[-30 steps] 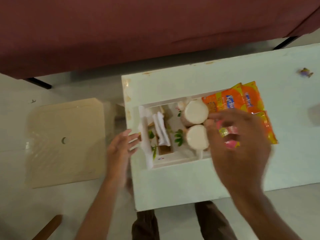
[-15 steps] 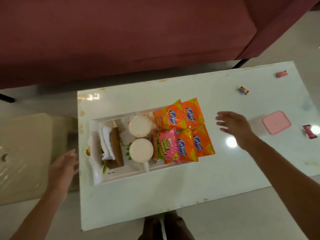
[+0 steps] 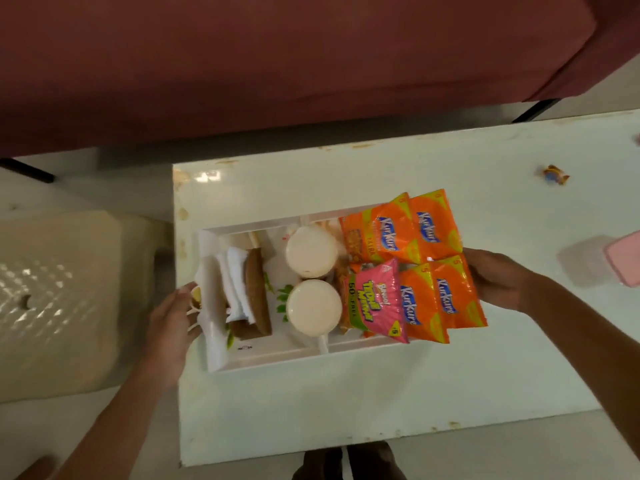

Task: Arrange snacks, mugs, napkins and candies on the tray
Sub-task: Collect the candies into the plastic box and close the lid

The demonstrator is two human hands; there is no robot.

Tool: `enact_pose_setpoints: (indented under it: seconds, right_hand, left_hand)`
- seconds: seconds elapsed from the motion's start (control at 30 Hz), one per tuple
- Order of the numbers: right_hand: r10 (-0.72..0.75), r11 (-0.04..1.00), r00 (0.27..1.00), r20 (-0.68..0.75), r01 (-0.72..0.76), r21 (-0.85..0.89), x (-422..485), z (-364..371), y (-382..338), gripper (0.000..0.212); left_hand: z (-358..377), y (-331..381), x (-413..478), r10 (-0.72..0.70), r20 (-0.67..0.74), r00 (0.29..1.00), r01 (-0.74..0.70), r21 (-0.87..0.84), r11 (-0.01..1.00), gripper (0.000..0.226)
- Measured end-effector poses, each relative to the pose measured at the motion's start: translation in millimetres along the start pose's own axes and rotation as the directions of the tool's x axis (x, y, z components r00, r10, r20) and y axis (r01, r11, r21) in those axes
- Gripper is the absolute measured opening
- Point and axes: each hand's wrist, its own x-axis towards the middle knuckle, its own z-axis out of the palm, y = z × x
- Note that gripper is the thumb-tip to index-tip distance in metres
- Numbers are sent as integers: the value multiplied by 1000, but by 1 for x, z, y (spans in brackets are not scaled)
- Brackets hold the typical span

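Nearly done: tray on worktop holds mugs, napkins, snack pkts. One candy loose, far right. L hand fingers touch left rim, grip unclear; R hand fingers hidden under pkts, can't tell.

The fingers of the right hand disappear under the orange snack packets, which also cover the right end of the tray. The fingertips of the left hand are partly hidden at the tray's left rim, so its hold is unclear. The picture's right edge cuts off the pink box. The wrapped candy on the counter is too small to read.
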Motion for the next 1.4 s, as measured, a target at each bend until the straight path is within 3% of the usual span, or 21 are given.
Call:
enact_pose_setpoints:
  seconds: [0.13, 0.47, 0.9, 1.1, 1.4]
  right_hand:
    - [34, 999, 999, 5, -34, 29, 1, -5, 1, 40]
    - [108, 994, 993, -52, -107, 16, 12, 7, 0, 24]
    - [41, 999, 989, -141, -41, 4, 2, 5, 6, 24]
    - [7, 1000, 987, -161, -6, 10, -17, -19, 4, 30]
    - [30, 999, 984, -174, -22, 47, -48, -101, -19, 39]
  left_hand:
    - [7, 9, -2, -64, -13, 998, 63, -82, 995, 25]
    - [-1, 7, 6, -60, -100, 993, 59, -10, 998, 21]
    - [8, 25, -6, -16, -124, 992, 18, 10, 1000, 19]
    - [27, 31, -31, 17, -40, 999, -17, 9, 1000, 23]
    - [97, 23, -75, 22, -21, 1000, -22, 0, 1000, 23]
